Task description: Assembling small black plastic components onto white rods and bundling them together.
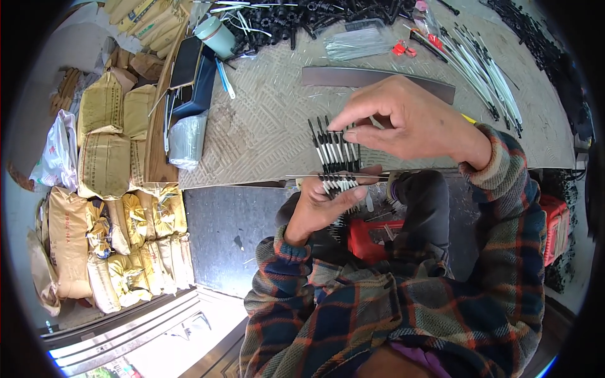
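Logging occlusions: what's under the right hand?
The right hand overlaps a dark strip; both strip ends and surrounding tabletop show. Anything directly under the hand is covered.

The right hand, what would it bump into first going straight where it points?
Probably the black-and-white sticks just ahead; the right hand may already touch them, though depth is hard to tell.

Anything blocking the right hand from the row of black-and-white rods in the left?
Nothing visible stands in the way: the right hand has its thumb and index finger right at the upper part of the row of rods, which the left hand holds. The dark flat bar lies beyond, outside that gap.
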Motion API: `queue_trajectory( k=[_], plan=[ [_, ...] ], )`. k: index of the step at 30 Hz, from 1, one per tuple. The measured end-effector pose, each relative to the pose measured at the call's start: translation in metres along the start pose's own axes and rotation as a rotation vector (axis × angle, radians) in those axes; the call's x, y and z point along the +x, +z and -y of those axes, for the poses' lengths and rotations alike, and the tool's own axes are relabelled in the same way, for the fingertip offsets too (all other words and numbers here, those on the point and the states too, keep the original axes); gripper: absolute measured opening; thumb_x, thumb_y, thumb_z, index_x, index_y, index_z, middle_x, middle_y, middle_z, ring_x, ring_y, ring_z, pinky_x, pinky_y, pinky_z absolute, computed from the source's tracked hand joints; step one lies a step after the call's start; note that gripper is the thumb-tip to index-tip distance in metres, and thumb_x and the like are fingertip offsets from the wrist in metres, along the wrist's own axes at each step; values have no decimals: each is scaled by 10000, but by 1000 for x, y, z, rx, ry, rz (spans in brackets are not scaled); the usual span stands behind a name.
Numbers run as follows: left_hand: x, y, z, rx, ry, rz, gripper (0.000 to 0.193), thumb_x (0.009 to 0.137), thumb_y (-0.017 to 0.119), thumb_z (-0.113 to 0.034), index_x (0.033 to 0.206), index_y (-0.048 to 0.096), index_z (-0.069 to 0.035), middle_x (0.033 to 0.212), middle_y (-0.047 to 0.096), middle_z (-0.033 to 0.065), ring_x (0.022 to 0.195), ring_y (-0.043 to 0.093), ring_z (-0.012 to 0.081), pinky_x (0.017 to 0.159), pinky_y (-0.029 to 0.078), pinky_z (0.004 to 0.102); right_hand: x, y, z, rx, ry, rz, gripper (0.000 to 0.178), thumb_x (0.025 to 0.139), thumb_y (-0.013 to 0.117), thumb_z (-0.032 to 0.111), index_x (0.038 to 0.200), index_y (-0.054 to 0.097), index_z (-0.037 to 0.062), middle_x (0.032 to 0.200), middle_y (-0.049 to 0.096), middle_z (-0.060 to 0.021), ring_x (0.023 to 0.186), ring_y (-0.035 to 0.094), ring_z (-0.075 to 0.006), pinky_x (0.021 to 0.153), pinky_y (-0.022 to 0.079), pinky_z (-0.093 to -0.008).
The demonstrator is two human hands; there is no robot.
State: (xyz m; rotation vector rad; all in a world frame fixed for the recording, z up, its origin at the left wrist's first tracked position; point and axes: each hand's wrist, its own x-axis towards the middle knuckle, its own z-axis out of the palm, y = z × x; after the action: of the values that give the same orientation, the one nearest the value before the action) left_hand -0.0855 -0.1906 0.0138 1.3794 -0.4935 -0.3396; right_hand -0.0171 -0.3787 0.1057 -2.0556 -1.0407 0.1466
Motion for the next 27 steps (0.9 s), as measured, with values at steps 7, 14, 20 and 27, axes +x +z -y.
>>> queue_trajectory(
  k=[7, 14, 20, 27],
  plan=[
    [2, 4, -3, -41, 1, -20, 219, 812, 605, -31, 1030, 618, -9, 1024, 635, 85, 944, 575, 135, 816, 455, 277, 3, 8, -3, -8, -60, -84, 159, 743, 617, 38, 898, 616, -2, 751, 601, -96, 624, 559, -194, 565, 425, -283],
    [-1, -2, -2, 29, 15, 16, 202, 812, 609, -36, 1010, 627, -3, 1022, 636, 87, 944, 576, 138, 814, 451, 276, 7, 8, 6, -179, -10, -26, 157, 739, 617, 40, 889, 615, -7, 726, 584, -100, 602, 551, -212, 538, 415, -289],
    [2, 0, -7, -20, 7, 54, 212, 813, 607, -39, 1019, 625, 4, 1029, 634, 94, 947, 571, 136, 832, 441, 276, 10, 13, -4, -7, -4, -72, 137, 760, 644, 84, 862, 635, -6, 740, 594, -79, 605, 546, -155, 531, 403, -262],
    [-1, -10, -6, -80, -75, 56, 217, 806, 600, -34, 1012, 624, 28, 1034, 629, 113, 958, 566, 144, 865, 429, 294, 16, 20, -12, 271, -37, -22, 179, 783, 640, 91, 938, 636, 1, 788, 617, -57, 660, 536, -91, 560, 404, -228]
  ],
)
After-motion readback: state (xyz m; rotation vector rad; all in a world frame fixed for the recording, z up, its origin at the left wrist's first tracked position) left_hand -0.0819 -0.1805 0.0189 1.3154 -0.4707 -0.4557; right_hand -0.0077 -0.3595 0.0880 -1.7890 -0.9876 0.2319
